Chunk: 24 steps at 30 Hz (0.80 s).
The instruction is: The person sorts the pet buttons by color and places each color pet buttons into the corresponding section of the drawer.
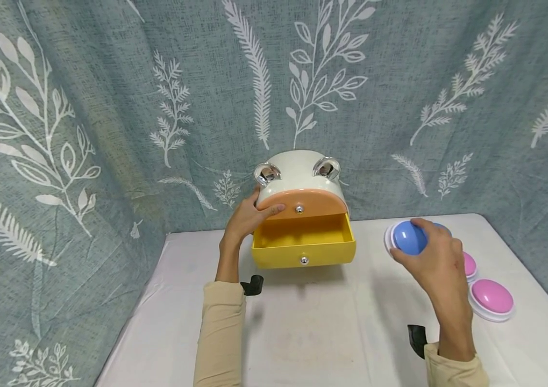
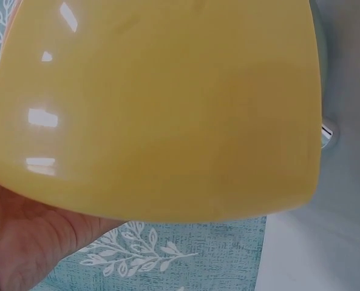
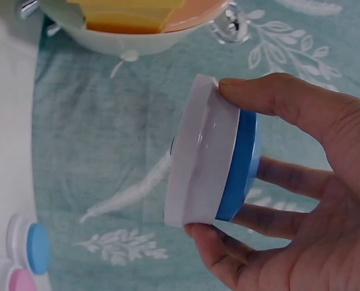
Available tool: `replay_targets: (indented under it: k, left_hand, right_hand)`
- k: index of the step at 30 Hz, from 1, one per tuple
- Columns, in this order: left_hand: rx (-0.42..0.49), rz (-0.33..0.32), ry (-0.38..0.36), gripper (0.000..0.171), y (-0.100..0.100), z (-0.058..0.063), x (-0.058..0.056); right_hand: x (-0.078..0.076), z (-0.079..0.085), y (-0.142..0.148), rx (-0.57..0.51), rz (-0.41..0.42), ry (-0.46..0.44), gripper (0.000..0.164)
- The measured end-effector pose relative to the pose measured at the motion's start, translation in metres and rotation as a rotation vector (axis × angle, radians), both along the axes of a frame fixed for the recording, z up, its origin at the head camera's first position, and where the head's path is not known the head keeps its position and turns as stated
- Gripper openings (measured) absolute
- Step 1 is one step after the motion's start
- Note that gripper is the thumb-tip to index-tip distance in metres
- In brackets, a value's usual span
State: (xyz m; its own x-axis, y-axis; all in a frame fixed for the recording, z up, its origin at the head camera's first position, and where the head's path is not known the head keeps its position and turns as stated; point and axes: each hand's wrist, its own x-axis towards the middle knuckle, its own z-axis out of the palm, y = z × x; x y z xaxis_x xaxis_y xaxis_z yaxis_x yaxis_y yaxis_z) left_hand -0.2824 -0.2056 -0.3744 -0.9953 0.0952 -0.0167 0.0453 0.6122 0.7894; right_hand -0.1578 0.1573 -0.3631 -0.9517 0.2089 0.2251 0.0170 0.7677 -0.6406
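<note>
A small drawer box (image 1: 298,167) has a white domed top, two silver ring-shaped ears and an orange upper front. Its yellow lower drawer (image 1: 304,256) is pulled out, with nothing in it. My left hand (image 1: 244,219) grips the box's left side, thumb over the orange front; the other fingers are mostly hidden. Yellow plastic (image 2: 167,115) fills most of the left wrist view. On the right, my right hand (image 1: 435,263) holds a round push button (image 3: 207,154) with a white base and blue dome by its rim, tilted and raised above the table.
Another blue button (image 1: 442,228) sits behind my right hand, partly hidden. Two pink buttons (image 1: 492,296) lie on the right of the white table (image 1: 312,338). A grey-green curtain (image 1: 206,107) with white leaves hangs behind and at both sides.
</note>
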Motion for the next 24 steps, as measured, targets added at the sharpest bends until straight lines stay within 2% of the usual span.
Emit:
replay_targets:
  k: [6,14,18,24]
  left_hand:
    - [0.024,-0.003,-0.009,0.106,0.000,0.001,0.000]
    - [0.018,0.001,-0.010,0.106,-0.001,0.000,0.000]
    - [0.021,-0.001,-0.013,0.106,-0.002,0.000,0.000]
    - [0.030,0.000,-0.023,0.107,-0.003,-0.001,0.000]
  right_hand:
    - [0.005,0.010,-0.008,-0.020,-0.008,0.017,0.073]
    - [0.008,0.016,-0.016,-0.010,0.031,0.060,0.070]
    - [0.007,0.017,-0.028,-0.003,0.076,0.132,0.067]
    - [0.005,0.026,-0.063,-0.013,0.182,0.160,0.065]
